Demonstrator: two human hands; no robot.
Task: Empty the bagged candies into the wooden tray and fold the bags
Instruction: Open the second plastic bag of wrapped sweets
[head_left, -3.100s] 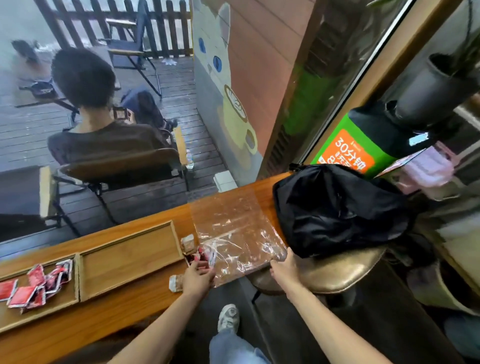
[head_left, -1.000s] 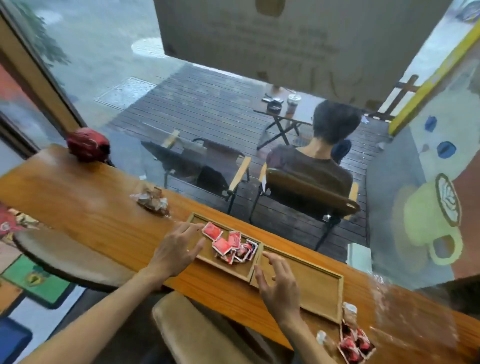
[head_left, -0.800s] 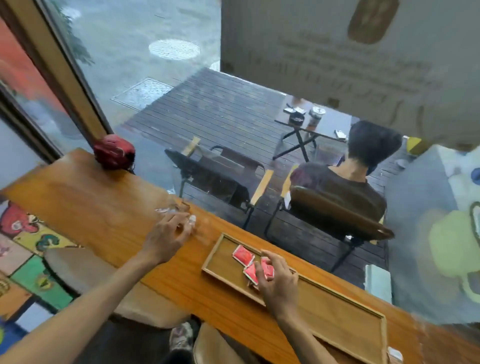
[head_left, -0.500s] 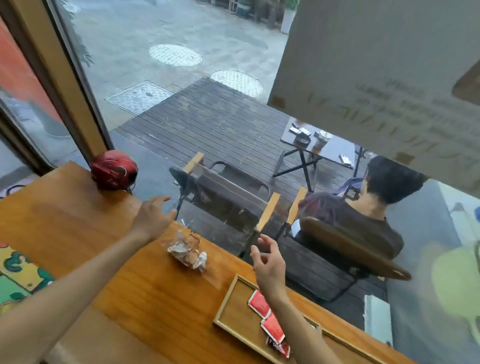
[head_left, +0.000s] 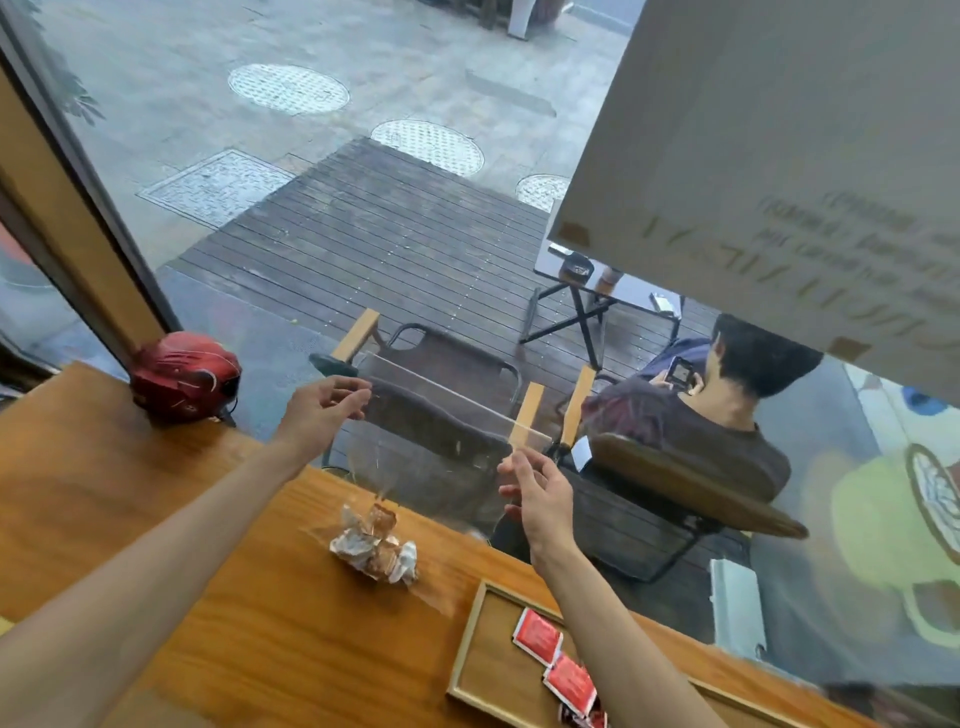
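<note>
A clear plastic bag (head_left: 441, 447) hangs above the wooden counter, stretched between both hands. My left hand (head_left: 324, 408) pinches its upper left corner. My right hand (head_left: 537, 496) pinches the upper right corner. Several white and brown wrapped candies (head_left: 376, 543) sit bunched in the bag's bottom, which rests on the counter. The wooden tray (head_left: 485, 654) lies at the lower right, with several red candy packets (head_left: 553, 657) in its left compartment.
A red helmet (head_left: 184, 376) sits at the counter's far left edge against the window. The glass pane runs right along the counter's back edge. Outside are chairs and a seated person (head_left: 696, 415). Bare counter wood (head_left: 208, 597) lies left of the tray.
My view swung left from the tray to the bag of white and brown candies. Both hands left the tray, took hold of the bag's top corners and lifted it upright.
</note>
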